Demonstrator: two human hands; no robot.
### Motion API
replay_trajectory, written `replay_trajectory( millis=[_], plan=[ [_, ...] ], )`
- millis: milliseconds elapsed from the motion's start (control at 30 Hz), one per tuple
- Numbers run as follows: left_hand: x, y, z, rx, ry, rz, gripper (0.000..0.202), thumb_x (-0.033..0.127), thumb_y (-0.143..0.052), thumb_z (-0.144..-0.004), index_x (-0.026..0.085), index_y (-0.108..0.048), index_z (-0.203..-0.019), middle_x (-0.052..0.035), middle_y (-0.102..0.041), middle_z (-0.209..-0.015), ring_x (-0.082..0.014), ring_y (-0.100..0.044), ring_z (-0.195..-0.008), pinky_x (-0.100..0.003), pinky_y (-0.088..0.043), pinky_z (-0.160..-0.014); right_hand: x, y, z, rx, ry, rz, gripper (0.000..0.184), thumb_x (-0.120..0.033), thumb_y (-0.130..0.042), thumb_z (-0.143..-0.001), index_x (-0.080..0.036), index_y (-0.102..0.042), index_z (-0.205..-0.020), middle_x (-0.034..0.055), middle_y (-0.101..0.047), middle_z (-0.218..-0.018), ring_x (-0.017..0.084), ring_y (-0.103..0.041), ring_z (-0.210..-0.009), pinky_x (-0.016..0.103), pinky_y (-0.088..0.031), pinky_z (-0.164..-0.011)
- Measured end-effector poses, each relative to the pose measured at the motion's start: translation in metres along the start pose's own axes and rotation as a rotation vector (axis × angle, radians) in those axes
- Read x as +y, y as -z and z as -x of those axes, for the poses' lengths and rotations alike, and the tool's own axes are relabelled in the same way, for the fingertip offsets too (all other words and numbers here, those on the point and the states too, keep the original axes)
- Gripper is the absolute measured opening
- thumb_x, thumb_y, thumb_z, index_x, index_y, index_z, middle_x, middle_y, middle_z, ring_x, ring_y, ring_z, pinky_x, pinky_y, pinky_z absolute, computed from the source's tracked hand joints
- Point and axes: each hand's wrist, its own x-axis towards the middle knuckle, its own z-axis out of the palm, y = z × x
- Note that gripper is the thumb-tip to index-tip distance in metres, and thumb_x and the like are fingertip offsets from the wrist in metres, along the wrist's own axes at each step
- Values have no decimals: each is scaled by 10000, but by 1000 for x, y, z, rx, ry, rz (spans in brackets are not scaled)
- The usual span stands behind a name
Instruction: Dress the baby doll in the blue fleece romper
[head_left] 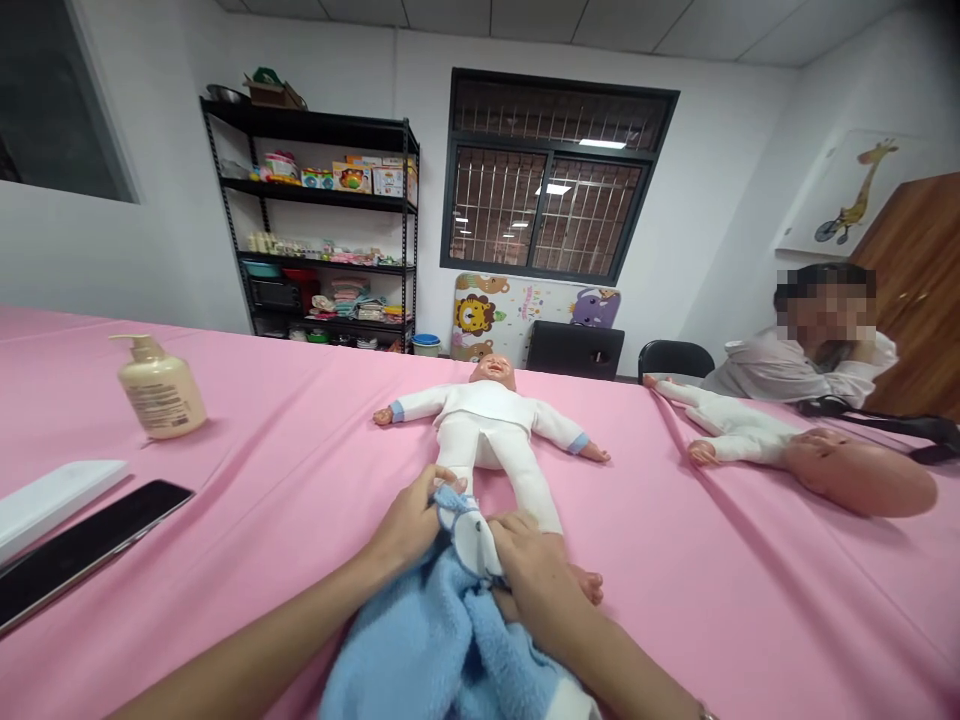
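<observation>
A baby doll in white clothes with blue cuffs lies on its back, its feet toward me. At its lower leg, my left hand is closed on the edge of a light blue fleece baby garment. My right hand grips the same garment beside a white patch with a dark dot. The doll's foot on the left side is hidden by the hands and fabric. Its other foot shows bare, just past my right hand. The rest of the garment hangs in folds toward me.
Pink cloth covers the table. At left are a pump bottle, a phone and a white flat object. A second doll lies at right, near a seated person. Shelves stand behind.
</observation>
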Motion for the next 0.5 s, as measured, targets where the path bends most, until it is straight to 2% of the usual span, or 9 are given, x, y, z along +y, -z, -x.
replay_trajectory(
  millis=[67,200,300,367,433,500],
  plan=[
    [-2,7,-5,-76,4,-45,183,313,-456,-784,150,-537,-796,-14,-607,-764,-188,-548,-733,-246,-406,-629,-1,-2,1,-20,-35,24,225,-79,-439,-636,-172,-492,-833,42,-553,-841,188,-471,-779,283,-327,-677],
    [3,36,-11,-493,153,-218,154,239,-476,-695,145,-589,-648,-3,-614,-694,-193,-549,-695,-234,-417,-592,-4,-10,0,-44,-160,-10,208,-59,-405,-675,-167,-463,-843,33,-552,-765,161,-472,-669,252,-267,-566],
    [14,57,-8,-768,244,-212,194,326,-574,-685,155,-643,-744,-3,-645,-748,-214,-579,-747,-251,-458,-642,-7,-12,0,-28,-205,-184,199,-56,-389,-705,-170,-433,-862,13,-538,-739,148,-469,-654,242,-279,-564],
    [21,64,-5,-948,266,-131,264,355,-662,-643,172,-655,-833,-9,-663,-846,-231,-593,-821,-278,-481,-714,-7,-11,0,36,-236,-357,122,-103,-375,-764,-174,-425,-849,-1,-522,-720,141,-463,-652,245,-314,-586],
    [25,67,-3,-1054,288,-50,320,353,-712,-611,183,-658,-877,-18,-668,-909,-243,-601,-862,-309,-490,-768,-5,-8,0,119,-285,-536,84,-220,-375,-835,-175,-442,-858,9,-533,-777,149,-477,-716,260,-356,-639],
    [25,68,-1,-1076,303,-9,349,368,-735,-595,180,-665,-881,-32,-671,-917,-255,-609,-872,-339,-496,-795,-4,-5,0,152,-362,-697,227,-388,-413,-853,-177,-478,-904,30,-555,-897,175,-492,-840,285,-383,-715]
  ],
)
